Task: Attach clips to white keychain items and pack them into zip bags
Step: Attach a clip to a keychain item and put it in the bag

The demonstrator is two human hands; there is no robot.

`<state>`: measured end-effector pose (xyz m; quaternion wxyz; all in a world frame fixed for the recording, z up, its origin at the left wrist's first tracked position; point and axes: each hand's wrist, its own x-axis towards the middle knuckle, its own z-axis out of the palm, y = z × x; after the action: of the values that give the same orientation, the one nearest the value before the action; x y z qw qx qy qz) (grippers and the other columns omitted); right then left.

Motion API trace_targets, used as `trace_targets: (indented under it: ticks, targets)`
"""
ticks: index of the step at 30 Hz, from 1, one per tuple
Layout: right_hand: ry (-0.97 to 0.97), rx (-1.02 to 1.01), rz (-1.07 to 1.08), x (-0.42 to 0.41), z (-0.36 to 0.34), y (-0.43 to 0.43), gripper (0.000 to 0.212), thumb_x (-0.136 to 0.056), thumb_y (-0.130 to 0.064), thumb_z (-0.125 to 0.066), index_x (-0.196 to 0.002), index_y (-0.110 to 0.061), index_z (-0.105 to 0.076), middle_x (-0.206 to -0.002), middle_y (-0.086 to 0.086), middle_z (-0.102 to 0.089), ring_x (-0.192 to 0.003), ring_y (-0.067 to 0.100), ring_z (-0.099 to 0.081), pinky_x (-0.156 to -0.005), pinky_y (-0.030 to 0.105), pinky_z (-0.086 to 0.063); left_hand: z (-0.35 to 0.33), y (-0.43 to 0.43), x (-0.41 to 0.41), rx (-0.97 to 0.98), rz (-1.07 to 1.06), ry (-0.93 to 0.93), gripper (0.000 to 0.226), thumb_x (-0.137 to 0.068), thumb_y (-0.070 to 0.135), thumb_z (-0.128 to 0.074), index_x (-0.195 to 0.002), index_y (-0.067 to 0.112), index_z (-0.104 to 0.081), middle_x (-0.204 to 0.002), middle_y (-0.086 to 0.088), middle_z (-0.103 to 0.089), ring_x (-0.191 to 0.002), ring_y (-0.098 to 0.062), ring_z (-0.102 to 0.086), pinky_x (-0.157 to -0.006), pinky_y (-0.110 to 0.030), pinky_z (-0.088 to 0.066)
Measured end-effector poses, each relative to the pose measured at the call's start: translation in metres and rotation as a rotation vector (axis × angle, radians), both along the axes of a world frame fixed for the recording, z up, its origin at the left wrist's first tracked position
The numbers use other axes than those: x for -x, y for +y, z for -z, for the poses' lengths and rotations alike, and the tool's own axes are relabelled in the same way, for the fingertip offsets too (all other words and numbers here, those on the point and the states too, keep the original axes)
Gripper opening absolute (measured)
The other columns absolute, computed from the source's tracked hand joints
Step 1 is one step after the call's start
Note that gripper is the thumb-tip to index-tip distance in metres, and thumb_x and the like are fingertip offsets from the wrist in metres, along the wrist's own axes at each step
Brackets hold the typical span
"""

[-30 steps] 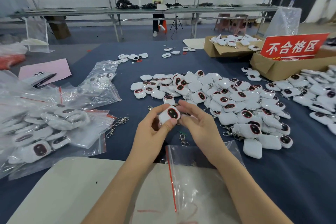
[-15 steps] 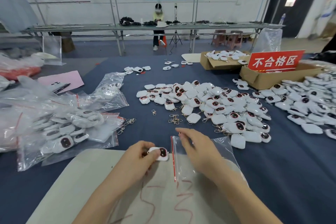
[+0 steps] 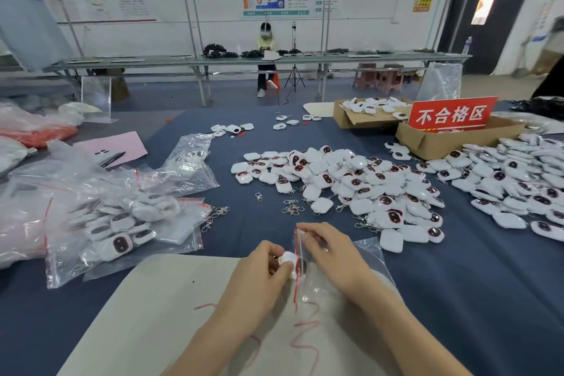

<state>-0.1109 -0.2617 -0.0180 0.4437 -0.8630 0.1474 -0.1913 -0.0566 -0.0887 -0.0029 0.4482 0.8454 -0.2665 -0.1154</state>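
The left hand (image 3: 259,272) grips a white keychain item (image 3: 289,258) in curled fingers and holds it against the red-striped mouth of a clear zip bag (image 3: 370,256). Part of the item's far edge shows through the plastic just past the stripe. The right hand (image 3: 332,250) is directly beside it and pinches the top of the bag's opening between thumb and fingertips. The rest of the bag lies flat beneath that hand. Both hands work over a pale board (image 3: 146,308) on the blue-covered table (image 3: 457,299).

Just beyond the hands a few loose metal clips (image 3: 292,209) are scattered. Behind them is a large heap of white keychain items (image 3: 351,183), and a second heap (image 3: 518,189) lies to the right. Filled zip bags (image 3: 128,223) are piled to the left. Further back on the right is a cardboard box (image 3: 433,139) with a red sign (image 3: 451,114).
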Motion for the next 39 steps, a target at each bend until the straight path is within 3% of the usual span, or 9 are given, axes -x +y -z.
trace_targets:
  ticks: [5,7,9,12,16,20,24,31,39]
  targets:
    - [-0.02,-0.112,0.016,-0.001,-0.011,0.0,0.014,-0.095,-0.023,-0.063,-0.092,-0.034,-0.071,-0.097,-0.014,-0.069,-0.087,-0.007,-0.06,-0.074,0.005,-0.041,-0.003,-0.004,0.005,0.046,0.142,0.051,0.026,-0.096,0.044,-0.058,-0.084,0.026,-0.071,-0.081,0.011,-0.066,-0.086,-0.006,-0.064,-0.085,-0.026,-0.051]
    - [-0.025,-0.129,0.04,-0.002,-0.014,-0.002,0.011,-0.094,-0.029,-0.064,-0.089,-0.034,-0.071,-0.091,-0.018,-0.071,-0.085,-0.007,-0.061,-0.072,0.005,-0.042,-0.003,-0.004,0.009,0.039,0.208,0.041,0.021,-0.085,0.058,-0.062,-0.085,0.039,-0.071,-0.089,0.011,-0.06,-0.088,-0.004,-0.06,-0.078,-0.015,-0.045]
    - [-0.009,-0.12,0.057,-0.002,-0.015,-0.002,0.011,-0.095,-0.033,-0.063,-0.087,-0.035,-0.07,-0.086,-0.022,-0.07,-0.082,-0.008,-0.061,-0.069,0.005,-0.042,0.0,-0.004,0.01,0.063,0.185,0.011,0.005,-0.088,0.044,-0.067,-0.089,0.039,-0.066,-0.088,0.011,-0.065,-0.078,-0.001,-0.06,-0.07,-0.011,-0.042]
    - [0.011,-0.099,0.071,-0.001,-0.012,-0.001,0.011,-0.095,-0.036,-0.064,-0.086,-0.036,-0.069,-0.084,-0.019,-0.071,-0.08,-0.009,-0.061,-0.068,0.008,-0.043,0.006,-0.005,0.01,0.088,0.116,0.034,0.011,-0.097,0.023,-0.061,-0.089,0.03,-0.062,-0.082,0.014,-0.072,-0.071,-0.001,-0.061,-0.07,-0.018,-0.047]
    - [-0.029,-0.164,0.162,-0.003,-0.011,-0.001,0.015,-0.096,-0.033,-0.063,-0.083,-0.038,-0.068,-0.086,-0.016,-0.073,-0.082,-0.006,-0.064,-0.074,0.016,-0.047,0.004,-0.007,0.015,0.19,0.131,0.16,0.025,-0.091,0.032,-0.072,-0.107,0.032,-0.052,-0.09,0.014,-0.071,-0.063,0.001,-0.059,-0.064,-0.012,-0.046]
    - [-0.042,-0.168,0.248,-0.007,-0.016,0.003,0.019,-0.095,-0.035,-0.063,-0.077,-0.041,-0.065,-0.082,-0.016,-0.072,-0.086,0.003,-0.066,-0.079,0.025,-0.05,0.009,-0.011,0.02,0.1,0.141,0.043,0.028,-0.087,0.032,-0.069,-0.107,0.04,-0.05,-0.107,0.005,-0.058,-0.089,-0.018,-0.065,-0.086,-0.035,-0.054]
    - [-0.106,-0.198,0.28,-0.006,-0.016,0.005,0.015,-0.097,-0.036,-0.061,-0.083,-0.039,-0.066,-0.085,-0.014,-0.071,-0.087,0.003,-0.065,-0.084,0.027,-0.051,0.011,-0.014,0.018,0.141,0.081,0.066,0.019,-0.096,0.014,-0.057,-0.091,0.033,-0.059,-0.101,-0.013,-0.063,-0.074,-0.015,-0.061,-0.075,-0.028,-0.048]
    - [-0.104,-0.114,0.247,0.001,-0.004,0.002,0.011,-0.1,-0.03,-0.058,-0.105,-0.035,-0.067,-0.095,-0.013,-0.068,-0.088,0.0,-0.062,-0.085,0.03,-0.053,0.002,-0.007,0.007,0.194,0.122,0.011,0.017,-0.098,0.02,-0.061,-0.109,0.032,-0.059,-0.088,0.01,-0.066,-0.058,0.001,-0.05,-0.063,-0.013,-0.04]
    - [-0.168,-0.155,0.257,0.001,-0.005,0.005,0.012,-0.1,-0.027,-0.059,-0.107,-0.033,-0.067,-0.097,-0.016,-0.065,-0.086,-0.012,-0.057,-0.077,0.01,-0.044,0.004,-0.007,0.011,0.189,0.156,-0.017,0.023,-0.099,0.026,-0.06,-0.101,0.049,-0.062,-0.103,0.003,-0.062,-0.089,-0.01,-0.062,-0.085,-0.028,-0.051]
